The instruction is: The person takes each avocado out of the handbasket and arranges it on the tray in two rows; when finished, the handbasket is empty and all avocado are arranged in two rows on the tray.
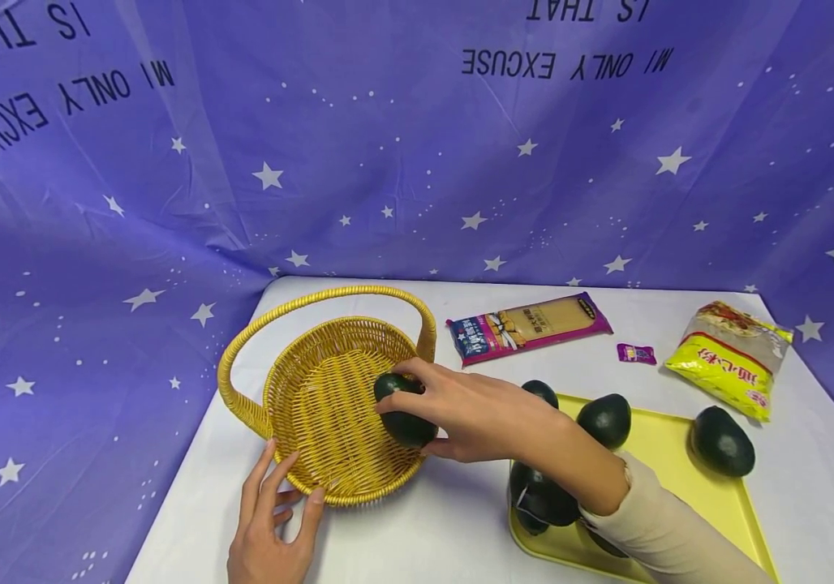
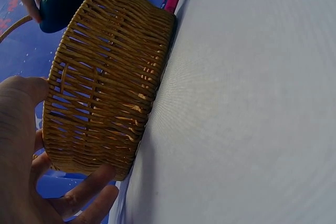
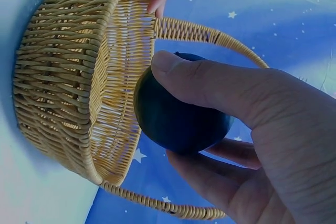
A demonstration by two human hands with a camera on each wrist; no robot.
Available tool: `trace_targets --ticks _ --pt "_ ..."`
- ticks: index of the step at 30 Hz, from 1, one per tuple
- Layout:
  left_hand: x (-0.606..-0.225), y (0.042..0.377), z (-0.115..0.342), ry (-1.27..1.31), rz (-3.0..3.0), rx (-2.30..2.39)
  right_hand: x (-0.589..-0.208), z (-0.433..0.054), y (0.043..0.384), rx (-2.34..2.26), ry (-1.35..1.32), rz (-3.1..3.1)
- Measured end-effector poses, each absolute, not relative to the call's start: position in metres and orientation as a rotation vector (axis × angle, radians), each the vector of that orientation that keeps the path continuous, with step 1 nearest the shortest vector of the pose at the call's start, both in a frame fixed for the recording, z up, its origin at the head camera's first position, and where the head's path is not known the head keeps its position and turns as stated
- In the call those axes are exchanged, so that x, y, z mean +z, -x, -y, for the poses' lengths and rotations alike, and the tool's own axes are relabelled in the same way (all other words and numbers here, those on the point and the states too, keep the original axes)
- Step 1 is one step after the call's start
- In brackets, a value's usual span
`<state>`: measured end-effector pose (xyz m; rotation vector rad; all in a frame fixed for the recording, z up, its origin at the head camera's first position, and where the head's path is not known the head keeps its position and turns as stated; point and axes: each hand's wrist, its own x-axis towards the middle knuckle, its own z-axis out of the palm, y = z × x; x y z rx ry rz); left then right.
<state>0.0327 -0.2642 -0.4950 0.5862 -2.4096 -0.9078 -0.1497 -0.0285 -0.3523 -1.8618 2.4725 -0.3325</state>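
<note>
A round yellow wicker basket [image 1: 347, 405] with a tall arched handle stands on the white table at centre left. My right hand [image 1: 457, 410] holds a dark green avocado [image 1: 404, 422] over the basket's right rim; in the right wrist view the thumb lies across the avocado [image 3: 181, 111] with fingers beneath. My left hand [image 1: 274, 519] touches the basket's near-left rim with spread fingers. The left wrist view shows the left thumb [image 2: 31, 87] at the rim and fingertips beside the woven wall [image 2: 105, 82]. No avocado shows on the basket's visible floor.
A yellow tray [image 1: 661, 454] at the right bears several avocados [image 1: 604, 420], partly hidden by the right forearm. Behind lie a purple noodle packet [image 1: 534, 326], a small purple sachet [image 1: 636, 354] and a yellow-and-clear food bag [image 1: 731, 357]. A starry purple cloth [image 1: 417, 162] hangs behind the table.
</note>
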Motion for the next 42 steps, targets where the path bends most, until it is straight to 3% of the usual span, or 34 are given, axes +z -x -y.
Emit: trace_targets --ticks 42 --pt "-0.501 -0.033 0.266 -0.561 2.372 -0.895 -0.359 -0.04 0.137 -0.412 1.637 -2.563"
